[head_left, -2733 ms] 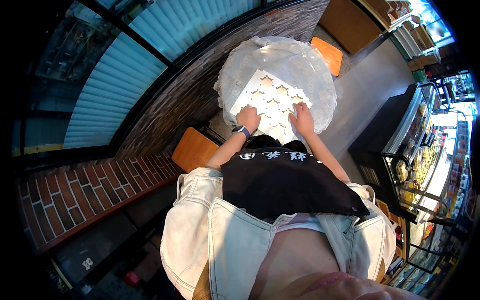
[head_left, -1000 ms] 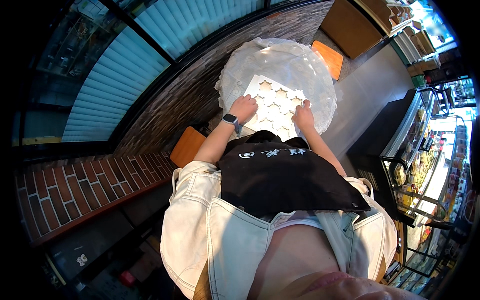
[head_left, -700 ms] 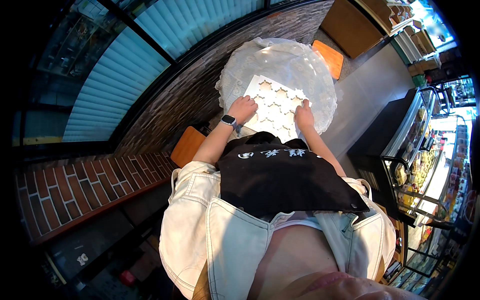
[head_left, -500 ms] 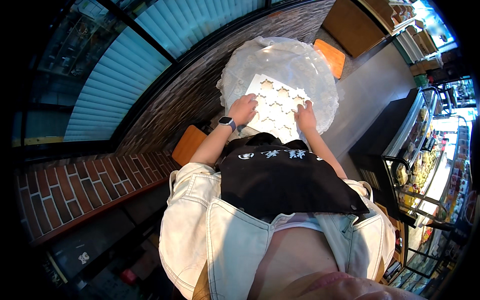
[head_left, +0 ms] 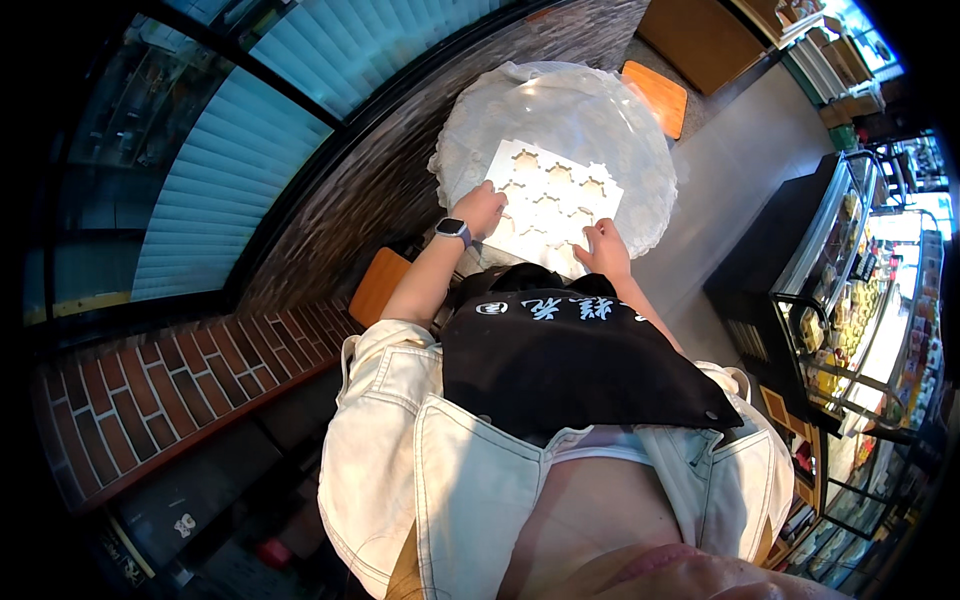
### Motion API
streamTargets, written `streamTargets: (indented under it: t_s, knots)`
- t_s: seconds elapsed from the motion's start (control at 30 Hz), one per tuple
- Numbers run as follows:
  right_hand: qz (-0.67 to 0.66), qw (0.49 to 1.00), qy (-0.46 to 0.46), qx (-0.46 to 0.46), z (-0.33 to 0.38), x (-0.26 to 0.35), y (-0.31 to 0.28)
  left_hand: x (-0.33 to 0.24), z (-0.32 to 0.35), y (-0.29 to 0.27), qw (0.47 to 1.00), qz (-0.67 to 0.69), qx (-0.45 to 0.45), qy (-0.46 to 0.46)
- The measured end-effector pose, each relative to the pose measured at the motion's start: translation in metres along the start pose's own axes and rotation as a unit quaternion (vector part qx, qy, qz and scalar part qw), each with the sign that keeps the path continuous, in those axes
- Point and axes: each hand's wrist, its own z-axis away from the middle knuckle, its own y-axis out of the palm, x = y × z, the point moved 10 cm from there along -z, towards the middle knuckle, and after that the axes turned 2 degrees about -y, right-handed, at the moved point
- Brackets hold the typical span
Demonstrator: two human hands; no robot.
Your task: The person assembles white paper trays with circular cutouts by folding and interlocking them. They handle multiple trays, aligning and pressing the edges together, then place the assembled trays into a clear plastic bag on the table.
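A white cardboard insert (head_left: 532,196) with several notched cut-out openings lies on the round table (head_left: 470,120), which has a pale lace-edged cover. Along its left edge, my left hand (head_left: 480,210) grips the card, fingers bent over the top; a watch is on that wrist. At the lower right part of the card, my right hand (head_left: 606,250) has its thumb and curled fingers closed on the card near a cut-out. The fingertips are small and partly washed out by bright light.
An orange-brown stool (head_left: 655,98) stands beyond the table at the right, another seat (head_left: 380,283) at the near left. A brick wall (head_left: 390,130) runs along the left side. To the right is a glass display case (head_left: 800,270) with goods.
My right hand has moved down along the card's right side toward its near corner. My left hand stays at the left edge. The whole view has shifted slightly.
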Motion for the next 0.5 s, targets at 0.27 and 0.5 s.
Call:
streamTargets:
  t_s: [0.27,0.5]
  knots:
    - [0.102,0.994,-0.009,0.046,-0.007,0.008,0.013,-0.007,-0.003,0.004,0.997,-0.052,-0.019,0.054]
    - [0.116,0.992,-0.016,0.040,-0.011,0.000,0.018,-0.018,0.014,-0.004,0.983,-0.064,-0.128,0.112]
